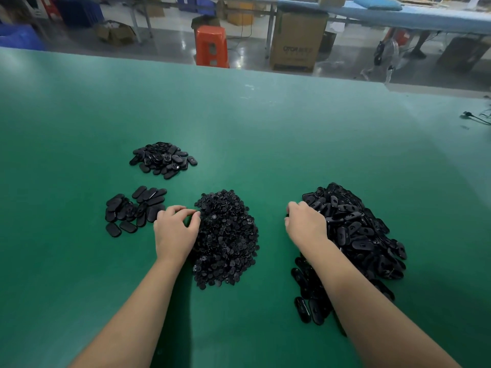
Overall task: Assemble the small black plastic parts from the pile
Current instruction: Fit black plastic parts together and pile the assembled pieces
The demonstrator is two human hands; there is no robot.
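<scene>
A heap of small round black parts (pixel 228 240) lies in the middle of the green table (pixel 265 134). My left hand (pixel 175 229) sits at the heap's left edge, with curled thumb and forefinger pinching a round part there. On the right is a large pile of black oval shells (pixel 356 229). My right hand (pixel 305 224) is on that pile's left edge, fingers curled down around an oval shell of which only a dark sliver shows. Two smaller groups of oval pieces lie to the left, a near group (pixel 132 211) and a far group (pixel 163 159).
The table's far edge runs across the top of the view. Beyond it stand an orange stool (pixel 211 46), a cardboard box (pixel 297 41) and another bench. A black cable (pixel 475 118) lies at the table's right edge.
</scene>
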